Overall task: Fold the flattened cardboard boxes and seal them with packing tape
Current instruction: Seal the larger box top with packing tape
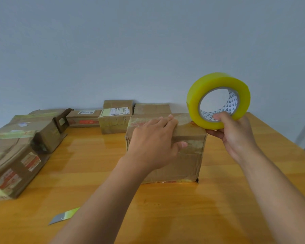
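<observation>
At far left on the table (99, 173) we see a pile of taped boxes (21, 147). Mid-table our left hand (155, 145) presses flat on the box (188, 155), grip spread. Our right hand (236, 132) pinches the yellow tape roll (218, 101) just above the box's right edge.

Glossy wooden table (88, 175) under cardboard boxes (167, 152), knife blade (63, 216).

The left forearm (88, 208) hides the blade's (63, 216) right end.
</observation>
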Demonstrator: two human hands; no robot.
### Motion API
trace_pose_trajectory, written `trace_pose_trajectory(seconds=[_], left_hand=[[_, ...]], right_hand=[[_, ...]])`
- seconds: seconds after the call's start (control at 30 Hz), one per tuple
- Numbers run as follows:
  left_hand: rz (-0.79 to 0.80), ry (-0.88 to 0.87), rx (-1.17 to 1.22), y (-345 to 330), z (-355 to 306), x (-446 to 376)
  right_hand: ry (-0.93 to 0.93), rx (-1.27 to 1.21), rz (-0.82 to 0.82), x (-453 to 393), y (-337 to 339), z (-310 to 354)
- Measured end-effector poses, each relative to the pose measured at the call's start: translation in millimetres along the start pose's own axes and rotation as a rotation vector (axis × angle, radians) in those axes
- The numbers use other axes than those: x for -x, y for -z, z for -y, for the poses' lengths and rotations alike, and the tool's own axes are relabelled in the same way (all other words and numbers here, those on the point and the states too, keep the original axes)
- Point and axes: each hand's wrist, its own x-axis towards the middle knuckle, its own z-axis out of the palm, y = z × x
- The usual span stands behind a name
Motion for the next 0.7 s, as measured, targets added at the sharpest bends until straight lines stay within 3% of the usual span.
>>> trace_pose_trajectory(seconds=[0.33, 0.7], left_hand=[[-0.041, -0.022, 0.042, 1.6, -2.1, 2.4], [0.043, -0.103, 0.075, -3.2, -2.3, -3.4]], right_hand=[[0.040, 0.083, -0.023, 1.8, 1.8, 3.0], [0.000, 0.040, 0.004, 6.0, 2.0, 1.9]])
